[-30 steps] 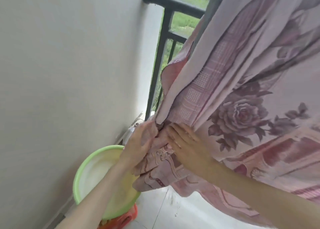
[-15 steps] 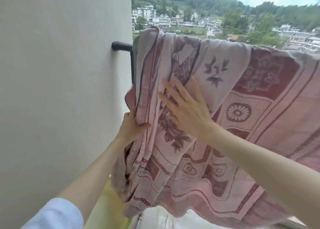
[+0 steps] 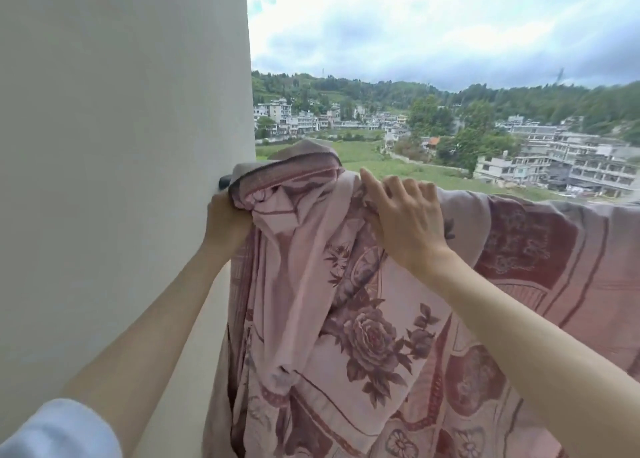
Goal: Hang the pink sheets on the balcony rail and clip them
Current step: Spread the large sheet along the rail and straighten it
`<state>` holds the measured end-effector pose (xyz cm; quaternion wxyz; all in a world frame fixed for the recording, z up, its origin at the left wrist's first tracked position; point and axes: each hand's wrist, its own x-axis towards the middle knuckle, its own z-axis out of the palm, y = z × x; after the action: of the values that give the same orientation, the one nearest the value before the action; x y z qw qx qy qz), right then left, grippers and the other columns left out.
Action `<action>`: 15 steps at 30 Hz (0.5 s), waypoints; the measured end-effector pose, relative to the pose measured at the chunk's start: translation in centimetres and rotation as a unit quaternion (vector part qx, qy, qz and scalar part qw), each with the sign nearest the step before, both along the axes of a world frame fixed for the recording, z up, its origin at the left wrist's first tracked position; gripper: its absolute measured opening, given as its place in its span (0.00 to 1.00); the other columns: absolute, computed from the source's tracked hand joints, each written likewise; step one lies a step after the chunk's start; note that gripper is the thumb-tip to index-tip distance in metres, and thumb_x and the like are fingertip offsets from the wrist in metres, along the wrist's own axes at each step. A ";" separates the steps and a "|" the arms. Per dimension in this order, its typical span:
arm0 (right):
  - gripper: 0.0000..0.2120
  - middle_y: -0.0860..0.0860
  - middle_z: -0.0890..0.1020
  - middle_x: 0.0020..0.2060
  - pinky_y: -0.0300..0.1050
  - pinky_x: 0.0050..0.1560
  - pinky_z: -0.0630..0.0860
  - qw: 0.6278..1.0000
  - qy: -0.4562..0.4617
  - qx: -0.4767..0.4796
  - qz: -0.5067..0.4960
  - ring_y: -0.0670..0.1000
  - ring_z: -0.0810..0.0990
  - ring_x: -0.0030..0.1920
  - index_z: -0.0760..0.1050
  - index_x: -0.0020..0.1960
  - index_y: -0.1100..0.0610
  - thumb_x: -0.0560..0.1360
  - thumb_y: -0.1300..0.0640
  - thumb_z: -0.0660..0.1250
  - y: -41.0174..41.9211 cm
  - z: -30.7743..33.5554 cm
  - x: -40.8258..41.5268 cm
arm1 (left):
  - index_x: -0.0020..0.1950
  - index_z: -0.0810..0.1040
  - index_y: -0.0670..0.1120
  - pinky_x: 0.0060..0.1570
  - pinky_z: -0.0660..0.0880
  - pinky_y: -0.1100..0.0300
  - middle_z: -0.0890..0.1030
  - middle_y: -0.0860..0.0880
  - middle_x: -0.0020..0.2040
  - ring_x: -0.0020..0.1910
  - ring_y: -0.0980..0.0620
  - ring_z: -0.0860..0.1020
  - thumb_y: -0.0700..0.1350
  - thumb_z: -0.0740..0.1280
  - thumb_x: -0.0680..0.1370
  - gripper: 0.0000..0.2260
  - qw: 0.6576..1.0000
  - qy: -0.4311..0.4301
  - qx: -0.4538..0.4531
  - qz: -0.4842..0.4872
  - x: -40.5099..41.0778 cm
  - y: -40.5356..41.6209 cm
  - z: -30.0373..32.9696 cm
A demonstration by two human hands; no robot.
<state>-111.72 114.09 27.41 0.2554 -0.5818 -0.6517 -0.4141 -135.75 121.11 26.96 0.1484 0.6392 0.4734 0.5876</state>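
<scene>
head view: the pink sheet (image 3: 363,319), patterned with dark roses and borders, is draped over the balcony rail (image 3: 224,181), only a short dark stub of which shows where it meets the white wall (image 3: 121,180). the cloth is bunched thick at that wall end and spreads flatter along the rail toward the right edge of the picture, hanging down well below the arms. the left hand (image 3: 227,220) is tucked against the wall just under the rail stub, at the bunched edge of the sheet; its fingers are hidden behind the fabric, so i cannot tell whether they grip it or only press on it. the right hand (image 3: 403,217) lies on top of the sheet at the rail line, fingers curled down into a fold of cloth, the thumb raised beside it. a white sleeve (image 3: 59,430) shows at the lower left. beyond the rail lie green fields, pale buildings (image 3: 554,160), wooded hills and a cloudy sky.
</scene>
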 end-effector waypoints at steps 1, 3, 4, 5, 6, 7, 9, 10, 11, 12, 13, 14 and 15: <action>0.26 0.57 0.81 0.49 0.54 0.47 0.71 1.000 -0.006 0.014 0.008 0.60 0.79 0.45 0.71 0.66 0.55 0.70 0.55 0.71 0.1 0.1 0.5 | 0.27 0.67 0.42 0.32 0.62 0.58 0.76 0.33 0.34 0.38 0.33 0.74 0.32 0.60 0.70 0.12 1.000 -0.008 0.008 -0.018 0.1 0.8 1.0; 0.21 0.54 0.82 0.48 0.52 0.44 0.72 0.997 -0.020 0.038 0.056 0.58 0.80 0.42 0.75 0.63 0.54 0.70 0.58 0.71 0.0 0.2 1.6 | 0.25 0.63 0.47 0.29 0.60 0.59 0.69 0.45 0.27 0.33 0.46 0.65 0.31 0.59 0.69 0.16 0.999 -0.011 0.002 -0.052 0.0 2.0 1.9; 0.18 0.53 0.83 0.49 0.51 0.43 0.72 0.995 -0.024 0.039 0.084 0.57 0.80 0.42 0.76 0.62 0.54 0.71 0.57 0.68 -0.2 0.3 2.1 | 0.26 0.63 0.47 0.28 0.61 0.60 0.67 0.49 0.27 0.37 0.51 0.63 0.29 0.58 0.70 0.18 0.998 -0.010 -0.012 -0.060 0.0 2.3 1.7; 0.17 0.52 0.83 0.50 0.50 0.43 0.73 0.994 -0.025 0.036 0.104 0.56 0.81 0.43 0.77 0.61 0.53 0.73 0.56 0.66 -0.3 0.4 2.5 | 0.26 0.63 0.47 0.27 0.62 0.64 0.66 0.50 0.27 0.34 0.50 0.62 0.27 0.58 0.71 0.19 0.998 -0.012 -0.028 -0.064 -0.2 2.5 1.3; 0.16 0.51 0.83 0.50 0.49 0.43 0.73 0.993 -0.024 0.030 0.113 0.56 0.81 0.43 0.77 0.60 0.53 0.73 0.55 0.63 -0.3 0.6 2.8 | 0.27 0.63 0.46 0.26 0.61 0.66 0.66 0.49 0.28 0.32 0.50 0.61 0.26 0.57 0.72 0.19 0.996 -0.013 -0.048 -0.069 -0.4 2.6 0.6; 0.15 0.51 0.84 0.50 0.49 0.42 0.74 0.993 -0.021 0.026 0.116 0.56 0.82 0.42 0.78 0.59 0.53 0.74 0.55 0.62 -0.4 0.8 2.9 | 0.28 0.64 0.44 0.25 0.61 0.65 0.66 0.49 0.28 0.31 0.51 0.60 0.26 0.57 0.72 0.18 0.994 -0.011 -0.071 -0.078 -0.6 2.7 -0.1; 0.14 0.52 0.84 0.47 0.50 0.42 0.75 0.993 0.001 0.016 0.121 0.57 0.83 0.42 0.79 0.56 0.55 0.75 0.53 0.59 -0.4 1.1 2.9 | 0.28 0.66 0.42 0.25 0.60 0.63 0.68 0.49 0.25 0.28 0.53 0.62 0.26 0.58 0.71 0.16 0.987 0.012 -0.116 -0.109 -1.3 2.7 -1.2; 0.15 0.53 0.84 0.46 0.51 0.41 0.75 0.992 0.017 0.012 0.121 0.57 0.83 0.42 0.79 0.54 0.55 0.76 0.52 0.57 -0.5 1.2 2.8 | 0.27 0.67 0.43 0.23 0.60 0.65 0.69 0.53 0.22 0.25 0.56 0.63 0.26 0.59 0.70 0.16 0.983 0.027 -0.127 -0.129 -1.5 2.6 -1.5; 0.16 0.53 0.84 0.45 0.51 0.41 0.75 0.992 0.031 0.007 0.119 0.57 0.83 0.41 0.80 0.53 0.56 0.76 0.50 0.56 -0.6 1.2 2.7 | 0.26 0.67 0.44 0.22 0.61 0.66 0.68 0.57 0.20 0.22 0.58 0.63 0.25 0.60 0.70 0.17 0.979 0.044 -0.134 -0.144 -1.6 2.4 -1.7; 0.17 0.52 0.84 0.44 0.50 0.42 0.75 0.993 0.040 0.003 0.113 0.56 0.83 0.42 0.80 0.52 0.55 0.77 0.49 0.55 -0.6 1.2 2.5 | 0.26 0.68 0.44 0.21 0.61 0.68 0.68 0.57 0.18 0.22 0.59 0.64 0.25 0.61 0.69 0.18 0.976 0.059 -0.139 -0.156 -1.8 2.1 -1.6; 0.16 0.52 0.84 0.43 0.49 0.42 0.75 0.993 0.045 -0.001 0.106 0.56 0.83 0.41 0.80 0.52 0.55 0.76 0.49 0.56 -0.5 1.2 2.5 | 0.27 0.69 0.44 0.22 0.62 0.70 0.70 0.57 0.18 0.22 0.60 0.66 0.25 0.61 0.69 0.17 0.972 0.074 -0.143 -0.170 -1.9 1.7 -1.4; 0.15 0.52 0.84 0.43 0.49 0.42 0.75 0.994 0.047 -0.004 0.102 0.56 0.83 0.41 0.80 0.51 0.54 0.76 0.50 0.57 -0.5 1.3 2.6 | 0.30 0.72 0.44 0.24 0.65 0.71 0.74 0.58 0.20 0.24 0.62 0.69 0.26 0.62 0.69 0.15 0.967 0.092 -0.144 -0.190 -2.0 1.3 -1.0; 0.14 0.52 0.84 0.43 0.49 0.42 0.75 0.994 0.046 -0.009 0.101 0.56 0.83 0.42 0.79 0.51 0.54 0.75 0.50 0.58 -0.5 1.3 2.7 | 0.36 0.76 0.44 0.30 0.68 0.72 0.78 0.60 0.26 0.28 0.64 0.74 0.27 0.65 0.70 0.12 0.960 0.106 -0.144 -0.218 -2.3 0.9 -0.5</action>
<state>-109.03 113.56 28.73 0.3204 -0.5340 -0.6982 -0.3531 -138.02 121.98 26.47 0.3121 0.7572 0.4157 0.3955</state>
